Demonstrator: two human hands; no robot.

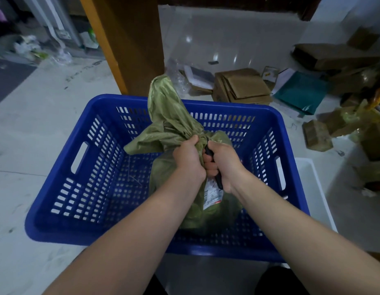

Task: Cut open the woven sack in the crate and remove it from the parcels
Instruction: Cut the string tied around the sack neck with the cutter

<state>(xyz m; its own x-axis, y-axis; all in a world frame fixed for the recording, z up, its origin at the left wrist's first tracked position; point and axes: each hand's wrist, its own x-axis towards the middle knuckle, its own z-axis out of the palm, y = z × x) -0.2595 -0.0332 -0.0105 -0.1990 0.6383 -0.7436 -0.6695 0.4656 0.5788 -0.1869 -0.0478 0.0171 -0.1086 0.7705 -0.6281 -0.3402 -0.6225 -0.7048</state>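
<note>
A green woven sack [170, 116] stands upright inside a blue slotted plastic crate [99, 107], its tied neck rising above the far rim. A white shipping label [212, 195] hangs on its front. My left hand [188, 159] is shut on the bunched neck just below the knot. My right hand [224, 165] grips a black-handled cutter [218, 180] held against the neck, right beside the left hand. The blade is hidden by fingers and fabric. The parcels inside the sack are not visible.
The crate rests on a pale floor, partly over a white tray [317, 188] at its right. A brown and yellow post [125, 39] stands just behind it. Flattened cardboard boxes [242, 86], a teal bag [302, 90] and wrapped parcels [317, 135] litter the right.
</note>
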